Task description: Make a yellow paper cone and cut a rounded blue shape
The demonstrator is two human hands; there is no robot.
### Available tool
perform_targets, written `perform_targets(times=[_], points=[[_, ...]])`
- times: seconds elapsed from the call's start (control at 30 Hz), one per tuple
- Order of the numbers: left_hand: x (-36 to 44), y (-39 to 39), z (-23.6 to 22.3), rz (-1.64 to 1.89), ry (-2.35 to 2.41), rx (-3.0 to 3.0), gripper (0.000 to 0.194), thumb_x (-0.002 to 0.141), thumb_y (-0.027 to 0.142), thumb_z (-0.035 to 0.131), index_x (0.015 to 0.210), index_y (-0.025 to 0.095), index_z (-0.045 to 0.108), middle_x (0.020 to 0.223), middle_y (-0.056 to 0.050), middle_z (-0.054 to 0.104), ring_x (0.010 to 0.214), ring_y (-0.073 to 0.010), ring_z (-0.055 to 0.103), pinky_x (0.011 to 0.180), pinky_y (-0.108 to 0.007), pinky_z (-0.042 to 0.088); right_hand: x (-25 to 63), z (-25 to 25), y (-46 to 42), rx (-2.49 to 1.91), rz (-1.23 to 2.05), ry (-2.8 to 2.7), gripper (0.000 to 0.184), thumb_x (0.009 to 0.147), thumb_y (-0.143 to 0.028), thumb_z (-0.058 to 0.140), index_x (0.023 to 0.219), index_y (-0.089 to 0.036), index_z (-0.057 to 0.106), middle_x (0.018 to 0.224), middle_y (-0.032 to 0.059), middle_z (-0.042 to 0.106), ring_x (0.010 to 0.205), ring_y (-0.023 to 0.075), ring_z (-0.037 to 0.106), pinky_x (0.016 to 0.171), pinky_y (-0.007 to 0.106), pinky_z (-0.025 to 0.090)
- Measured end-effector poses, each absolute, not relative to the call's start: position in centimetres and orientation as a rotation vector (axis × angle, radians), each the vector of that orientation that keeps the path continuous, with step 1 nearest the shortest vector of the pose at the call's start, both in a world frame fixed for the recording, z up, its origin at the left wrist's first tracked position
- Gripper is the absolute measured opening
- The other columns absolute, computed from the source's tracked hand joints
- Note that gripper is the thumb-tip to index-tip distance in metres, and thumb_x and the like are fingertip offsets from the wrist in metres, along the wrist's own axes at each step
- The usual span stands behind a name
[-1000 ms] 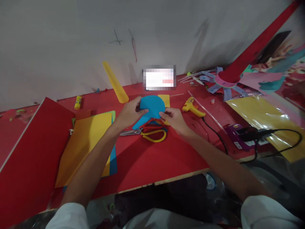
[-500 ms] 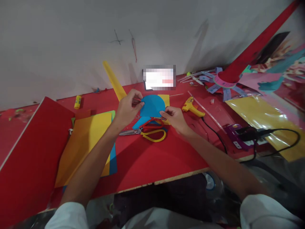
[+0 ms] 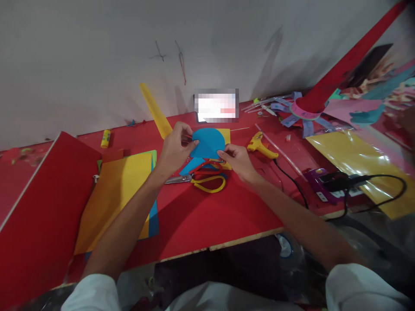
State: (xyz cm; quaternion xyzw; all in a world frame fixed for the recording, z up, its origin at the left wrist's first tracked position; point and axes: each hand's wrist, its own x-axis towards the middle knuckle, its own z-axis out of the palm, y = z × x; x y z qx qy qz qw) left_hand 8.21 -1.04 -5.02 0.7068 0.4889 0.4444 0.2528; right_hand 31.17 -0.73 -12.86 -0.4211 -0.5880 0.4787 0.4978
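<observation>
A blue paper cut-out (image 3: 209,143) with a rounded top edge is held up over the table between both hands. My left hand (image 3: 177,147) pinches its left side between thumb and fingers. At the lower right edge, my right hand (image 3: 238,160) grips it the same way. Below the cut-out lie scissors (image 3: 210,184) with one red and one yellow handle loop, blades pointing left. A blue paper scrap (image 3: 191,165) is partly under the scissors. Behind the cut-out shows a piece of yellow paper (image 3: 225,134), mostly hidden.
A stack of coloured paper (image 3: 110,190) and a red board (image 3: 42,207) are at left, with a glue stick (image 3: 105,138) behind. Rightward lie a yellow glue gun (image 3: 262,147), a purple power strip (image 3: 320,185) and cables. A pixelated screen (image 3: 216,106) leans on the wall.
My left hand and its thumb have shifted very slightly to the right on the blue cut-out. The right hand keeps its grip, and the things on the table stay put.
</observation>
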Motion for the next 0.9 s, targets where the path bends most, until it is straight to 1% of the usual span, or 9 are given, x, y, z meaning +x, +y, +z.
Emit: perform_targets(times=[0.1,0.27,0.43,0.6,0.77,0.9], points=[[8.46,-1.28,-4.9,1.163,1.329,1.971,0.027,0.089,0.037,0.075,0.096,0.024,0.052,0.094,-0.001,0.065,0.087,-0.0176,0.065,0.077,-0.031,0.053,31.23,-12.79,-0.73,-1.012,1.164,-1.42,0.052,0.08,-0.068,0.081,0.065,-0.022,0.061,0.064,-0.0002,0.061,0.062,0.0147,0.054,0.06,0.03,0.041],[8.76,-1.4,-4.95,1.261,1.35,1.902,0.036,0.087,0.042,0.078,0.099,0.025,0.05,0.099,-0.001,0.065,0.084,-0.0163,0.065,0.077,-0.031,0.054,31.36,-12.95,-0.65,-1.029,1.15,-1.428,0.05,0.081,-0.066,0.08,0.066,-0.022,0.061,0.064,0.0003,0.063,0.062,0.0151,0.054,0.061,0.03,0.042],[8.79,-1.41,-5.09,1.247,1.365,1.926,0.028,0.087,0.036,0.075,0.099,0.025,0.052,0.093,0.0,0.065,0.084,-0.0166,0.065,0.076,-0.031,0.053,31.36,-13.2,-0.58,-1.017,1.154,-1.411,0.048,0.082,-0.063,0.081,0.066,-0.022,0.061,0.065,0.0004,0.064,0.063,0.0154,0.055,0.062,0.031,0.042],[8.92,-1.49,-5.16,1.262,1.382,1.912,0.03,0.088,0.04,0.076,0.1,0.025,0.053,0.094,-0.001,0.067,0.083,-0.0167,0.065,0.073,-0.03,0.053,31.34,-12.63,-0.77,-1.022,1.153,-1.431,0.049,0.082,-0.064,0.08,0.065,-0.023,0.061,0.064,0.0006,0.063,0.063,0.0155,0.055,0.061,0.031,0.042],[9.19,-1.78,-4.91,1.295,1.362,1.907,0.026,0.087,0.031,0.074,0.099,0.025,0.051,0.093,0.0,0.067,0.083,-0.0162,0.065,0.072,-0.029,0.053,31.41,-12.63,-0.72,-1.022,1.151,-1.424,0.047,0.082,-0.062,0.08,0.065,-0.022,0.061,0.064,0.0006,0.064,0.062,0.015,0.054,0.06,0.031,0.041],[9.26,-1.85,-5.0,1.308,1.37,1.898,0.026,0.087,0.028,0.073,0.1,0.026,0.051,0.094,0.0,0.067,0.084,-0.0162,0.065,0.073,-0.029,0.054,31.47,-12.85,-0.68,-1.012,1.161,-1.418,0.046,0.082,-0.061,0.081,0.066,-0.022,0.062,0.065,0.0005,0.064,0.063,0.015,0.055,0.062,0.031,0.042]])
